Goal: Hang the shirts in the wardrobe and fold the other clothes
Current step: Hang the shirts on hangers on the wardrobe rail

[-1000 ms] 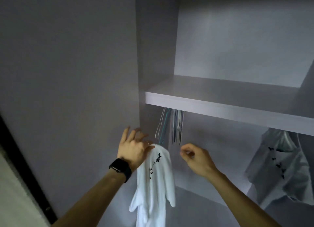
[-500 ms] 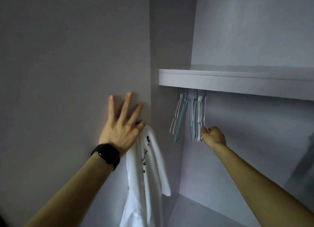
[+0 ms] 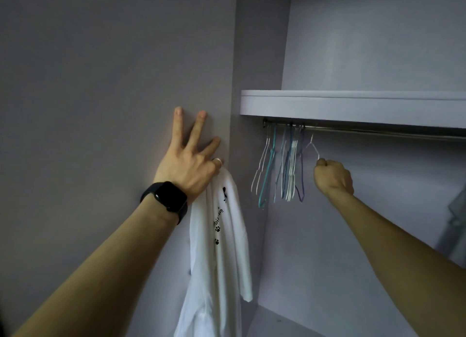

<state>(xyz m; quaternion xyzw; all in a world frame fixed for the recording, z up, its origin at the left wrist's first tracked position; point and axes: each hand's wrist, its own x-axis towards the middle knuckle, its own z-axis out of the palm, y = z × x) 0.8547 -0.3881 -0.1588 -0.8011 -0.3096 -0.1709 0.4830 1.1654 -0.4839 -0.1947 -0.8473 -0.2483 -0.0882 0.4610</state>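
Fingers (image 3: 322, 163): right hand (image 3: 333, 177) grips hanger (image 3: 313, 148), left hand (image 3: 187, 164) shirt (image 3: 222, 235).

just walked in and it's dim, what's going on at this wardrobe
A person is getting a shirt hung. The left hand presses three straight fingers on the wardrobe's side panel while holding a white paw-print shirt that hangs below it. The right hand grips a white wire hanger, apart from the bunch of empty hangers on the rail under the shelf. The shirt is not yet on a hanger.
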